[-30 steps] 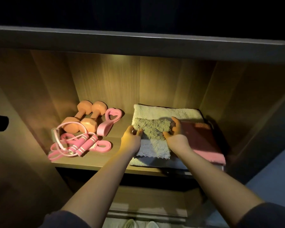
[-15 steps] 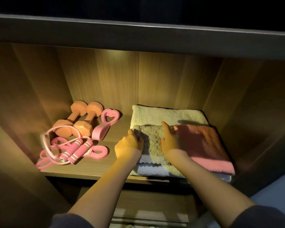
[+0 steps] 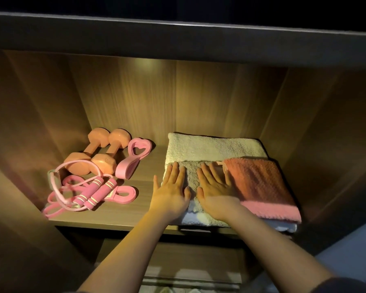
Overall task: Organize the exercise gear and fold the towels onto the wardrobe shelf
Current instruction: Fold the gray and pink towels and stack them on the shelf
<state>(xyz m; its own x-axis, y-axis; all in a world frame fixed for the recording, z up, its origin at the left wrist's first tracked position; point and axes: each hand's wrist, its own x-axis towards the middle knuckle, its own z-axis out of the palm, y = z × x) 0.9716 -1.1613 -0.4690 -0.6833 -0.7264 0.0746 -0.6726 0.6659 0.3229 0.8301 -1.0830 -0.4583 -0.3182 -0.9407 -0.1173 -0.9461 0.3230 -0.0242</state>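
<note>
A folded grey-beige small towel [image 3: 191, 172] lies on a larger cream towel [image 3: 209, 148] on the right half of the wardrobe shelf [image 3: 114, 214]. My left hand [image 3: 171, 190] and my right hand [image 3: 217, 187] press flat on the small towel, fingers straight and spread. A folded pink towel [image 3: 260, 185] lies beside them to the right, on the same stack. On the left of the shelf sit two orange dumbbells [image 3: 97, 153], a pink heart-shaped grip trainer [image 3: 133, 158], a pink skipping rope [image 3: 93, 192] and a pink resistance band [image 3: 123, 193].
The shelf sits in a wooden wardrobe niche with side walls close at left and right and a dark upper shelf edge [image 3: 178, 37] overhead. A white cloth edge [image 3: 283, 226] shows under the towel stack. A lower compartment [image 3: 188, 267] lies below.
The bunched small towel has been laid flat on the stack. Both hands went from gripping it with curled fingers to lying open and flat on it.
</note>
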